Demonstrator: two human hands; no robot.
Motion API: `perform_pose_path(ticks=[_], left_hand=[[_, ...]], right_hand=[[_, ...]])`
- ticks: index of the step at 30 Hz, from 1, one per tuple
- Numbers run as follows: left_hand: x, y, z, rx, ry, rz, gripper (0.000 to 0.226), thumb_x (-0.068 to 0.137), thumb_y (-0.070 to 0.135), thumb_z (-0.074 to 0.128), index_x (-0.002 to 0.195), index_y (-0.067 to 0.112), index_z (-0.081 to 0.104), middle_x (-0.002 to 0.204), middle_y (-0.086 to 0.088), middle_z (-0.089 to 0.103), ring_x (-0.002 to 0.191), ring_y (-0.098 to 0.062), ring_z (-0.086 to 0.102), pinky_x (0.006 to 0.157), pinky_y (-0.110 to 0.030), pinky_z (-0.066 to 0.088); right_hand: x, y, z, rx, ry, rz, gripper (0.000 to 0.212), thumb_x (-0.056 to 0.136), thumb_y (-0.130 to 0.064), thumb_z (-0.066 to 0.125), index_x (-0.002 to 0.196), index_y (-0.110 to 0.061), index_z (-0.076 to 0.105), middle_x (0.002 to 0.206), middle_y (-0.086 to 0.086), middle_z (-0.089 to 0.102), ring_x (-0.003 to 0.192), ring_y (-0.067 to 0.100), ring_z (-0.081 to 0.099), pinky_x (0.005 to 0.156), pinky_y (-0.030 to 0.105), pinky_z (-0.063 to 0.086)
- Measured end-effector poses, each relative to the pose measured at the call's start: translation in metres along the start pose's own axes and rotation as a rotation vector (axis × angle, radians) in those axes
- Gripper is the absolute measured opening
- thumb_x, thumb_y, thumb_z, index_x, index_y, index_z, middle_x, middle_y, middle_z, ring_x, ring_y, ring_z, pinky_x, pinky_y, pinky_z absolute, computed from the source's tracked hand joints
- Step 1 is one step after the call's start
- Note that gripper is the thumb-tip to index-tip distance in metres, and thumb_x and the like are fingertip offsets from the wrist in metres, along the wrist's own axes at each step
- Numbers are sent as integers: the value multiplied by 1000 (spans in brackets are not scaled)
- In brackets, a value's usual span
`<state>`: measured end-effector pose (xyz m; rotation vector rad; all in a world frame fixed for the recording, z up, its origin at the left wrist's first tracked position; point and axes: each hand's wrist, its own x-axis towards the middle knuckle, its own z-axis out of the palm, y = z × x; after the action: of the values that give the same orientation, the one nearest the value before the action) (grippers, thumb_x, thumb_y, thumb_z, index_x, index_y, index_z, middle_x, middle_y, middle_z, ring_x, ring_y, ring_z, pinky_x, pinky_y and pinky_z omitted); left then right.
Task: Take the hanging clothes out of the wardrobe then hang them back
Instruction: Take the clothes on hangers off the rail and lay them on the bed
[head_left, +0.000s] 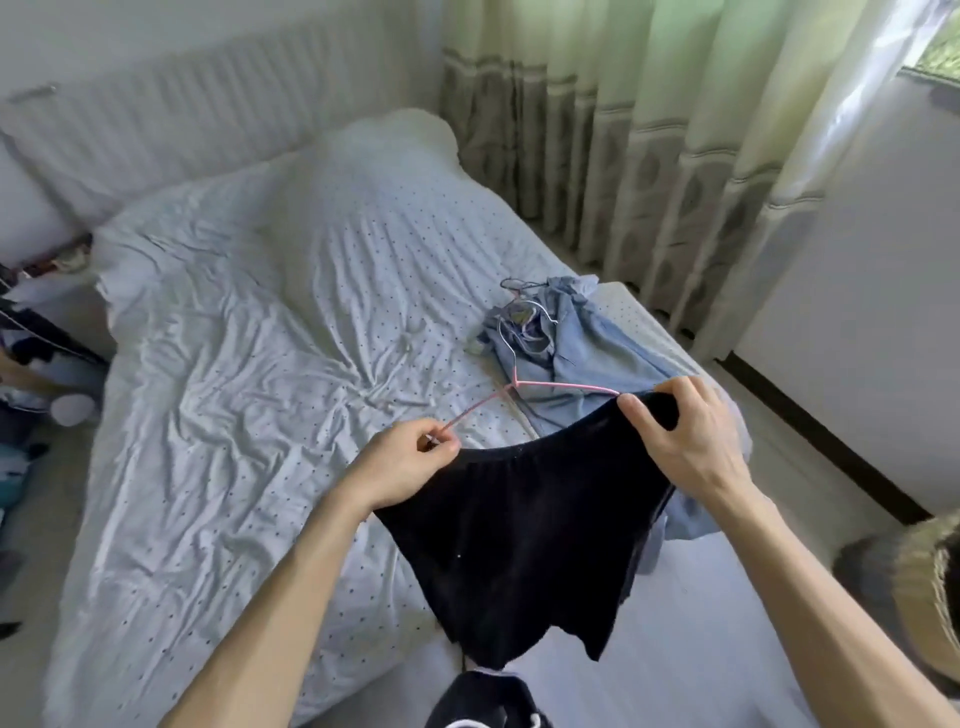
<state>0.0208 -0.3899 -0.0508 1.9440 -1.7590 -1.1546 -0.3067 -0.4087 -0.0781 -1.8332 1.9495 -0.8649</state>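
Black shorts (524, 540) on pink hanger (524, 387), held above bed; blue shirt (576, 358) crumpled behind.

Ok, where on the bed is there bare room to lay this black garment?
Bare: the wide dotted sheet left of the left hand, from the pillow down to the near edge. Crowded: the right side, where a blue shirt with hangers lies just beyond the pink hanger.

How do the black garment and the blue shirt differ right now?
The black garment is held up, spread between the left hand and right hand; the blue shirt lies crumpled on the bed. The black garment is dark and on a pink hanger; the blue shirt is light, with a pale hanger at its collar. Both have a hanger with them.
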Motion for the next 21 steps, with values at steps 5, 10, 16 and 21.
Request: perform_pose_path(ticks=[5, 10, 16, 21], left_hand=[[24, -41, -24, -327, 201, 15, 7, 94, 22, 68, 92, 24, 74, 95, 2, 75, 92, -7, 66, 85, -13, 46], [81, -93, -63, -397, 358, -37, 10, 93, 20, 68, 87, 27, 72, 84, 15, 74, 82, 4, 64, 80, -11, 47], [199, -157, -119, -373, 485, -135, 8, 96, 25, 64, 89, 23, 68, 88, 6, 70, 88, -13, 64, 75, -19, 44], [307, -200, -130, -257, 500, -203, 15, 98, 27, 59, 98, 15, 68, 90, 3, 66, 88, -18, 59, 78, -28, 40]], right_hand=[[40, -22, 51, 20, -117, 18, 41, 88, -63, 59, 92, -22, 56, 101, -3, 50, 101, 18, 46, 85, 31, 38], [87, -49, 117, 120, -184, 129, 38, 93, -55, 56, 104, -20, 59, 106, 0, 54, 105, 21, 54, 87, 30, 39], [165, -68, 205, 93, -471, 269, 62, 94, -50, 57, 146, -23, 38, 134, 5, 60, 125, 26, 55, 104, 39, 42], [198, -58, 288, -162, -668, 351, 71, 94, -49, 55, 152, -18, 28, 142, 12, 53, 129, 29, 52, 104, 37, 41]])
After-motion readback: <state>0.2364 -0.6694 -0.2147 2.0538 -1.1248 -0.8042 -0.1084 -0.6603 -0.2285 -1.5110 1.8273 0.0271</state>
